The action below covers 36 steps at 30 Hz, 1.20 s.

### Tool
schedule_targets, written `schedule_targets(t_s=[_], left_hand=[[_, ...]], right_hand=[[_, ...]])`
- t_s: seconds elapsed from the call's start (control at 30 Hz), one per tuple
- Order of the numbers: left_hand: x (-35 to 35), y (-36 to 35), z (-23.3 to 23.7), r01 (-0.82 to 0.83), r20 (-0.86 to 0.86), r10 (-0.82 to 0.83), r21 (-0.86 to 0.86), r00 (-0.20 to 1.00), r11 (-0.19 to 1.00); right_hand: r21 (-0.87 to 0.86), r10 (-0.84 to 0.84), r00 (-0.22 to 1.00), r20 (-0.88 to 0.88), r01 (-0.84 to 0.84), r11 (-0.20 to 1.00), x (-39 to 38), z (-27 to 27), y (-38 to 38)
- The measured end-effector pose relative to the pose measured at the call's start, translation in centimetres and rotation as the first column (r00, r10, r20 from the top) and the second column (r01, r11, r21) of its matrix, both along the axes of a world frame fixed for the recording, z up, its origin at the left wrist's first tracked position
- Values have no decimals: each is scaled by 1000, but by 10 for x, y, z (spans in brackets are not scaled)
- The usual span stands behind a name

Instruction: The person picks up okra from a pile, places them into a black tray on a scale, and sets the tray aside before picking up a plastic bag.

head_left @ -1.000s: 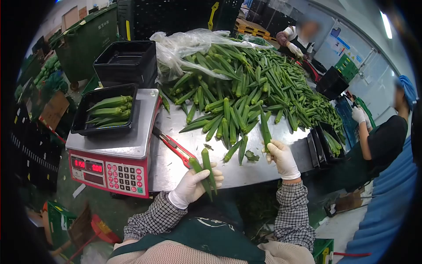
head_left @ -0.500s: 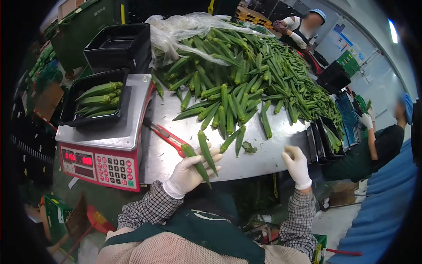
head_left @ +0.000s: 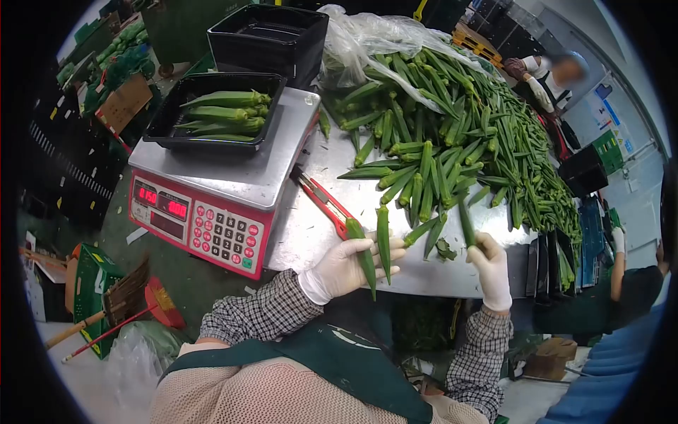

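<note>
Two okra pods lie across the fingers of my left hand, gloved in white, palm up, its thumb on one pod. My right hand, also gloved, pinches the end of a single okra pod at the near side of the large okra heap. Red-handled scissors rest on the metal table beside my left hand. On the scale to the left, a black tray holds several okra pods.
Stacked black trays stand behind the scale. Clear plastic partly covers the heap. Black trays stand at the right edge. A co-worker is at the back right, and another's gloved hand shows at the far right.
My right hand, empty before, now grips an okra pod by the heap. The view has turned, so the scale and heap appear further right. My left hand still has its two pods.
</note>
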<state>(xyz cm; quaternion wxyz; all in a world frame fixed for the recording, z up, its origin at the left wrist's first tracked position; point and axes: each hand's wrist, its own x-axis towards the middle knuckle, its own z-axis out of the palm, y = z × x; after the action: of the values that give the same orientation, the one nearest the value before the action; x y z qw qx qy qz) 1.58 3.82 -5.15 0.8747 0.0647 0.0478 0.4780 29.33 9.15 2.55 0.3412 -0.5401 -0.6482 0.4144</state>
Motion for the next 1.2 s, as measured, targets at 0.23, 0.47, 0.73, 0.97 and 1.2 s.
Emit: schedule_targets(t_s=[0.23,0.47,0.73,0.97,1.2], left_hand=[[4,-6,2,162,-307,-93,205,947,965],[-66,-53,77,131,-632,241,483,736,866],[-229,-6,205,172,-289,837,898,-465,405],[-249,47,194,582,-318,747,477,-584,658],[-275,45,222,262,-397,733,752,-552,605]], right_hand=[[293,385,730,564,-613,733,-89,22,-10],[427,290,888,356,-431,795,-114,20,-7],[253,274,912,304,-355,900,-61,-29,-12],[276,218,915,340,-318,907,-58,-24,-11],[283,183,933,309,-274,919,-53,-19,-11]])
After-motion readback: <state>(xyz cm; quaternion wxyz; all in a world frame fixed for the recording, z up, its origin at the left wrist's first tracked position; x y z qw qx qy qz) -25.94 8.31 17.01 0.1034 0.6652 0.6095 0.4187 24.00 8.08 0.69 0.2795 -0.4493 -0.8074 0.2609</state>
